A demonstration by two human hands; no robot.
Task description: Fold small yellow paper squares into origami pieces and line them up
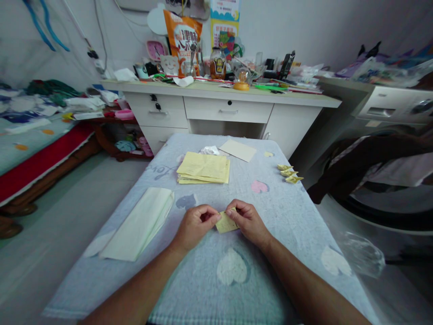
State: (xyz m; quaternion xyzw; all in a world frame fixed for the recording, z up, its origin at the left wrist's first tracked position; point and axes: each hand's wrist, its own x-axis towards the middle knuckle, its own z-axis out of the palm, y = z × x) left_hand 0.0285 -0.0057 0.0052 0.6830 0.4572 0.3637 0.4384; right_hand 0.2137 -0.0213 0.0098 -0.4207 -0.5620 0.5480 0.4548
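A small piece of yellow paper [226, 224] is pinched between my two hands, low over the cloth-covered table. My left hand [199, 223] grips its left upper corner between thumb and index finger. My right hand [248, 221] pinches the upper right edge, thumb on top, and hides part of that side. Beyond my hands lies a stack of yellow paper sheets [203, 168]. Several folded yellow paper pieces [289, 173] with pointed ends sit in a row near the table's right edge.
Left of my hands lies a folded pale green sheet [140, 225]. A cream card [237, 150] and crumpled white plastic [209, 150] rest at the far end of the table [189, 289]. Behind stands a cluttered white desk [216, 92]; a washing machine [389, 108] is at right.
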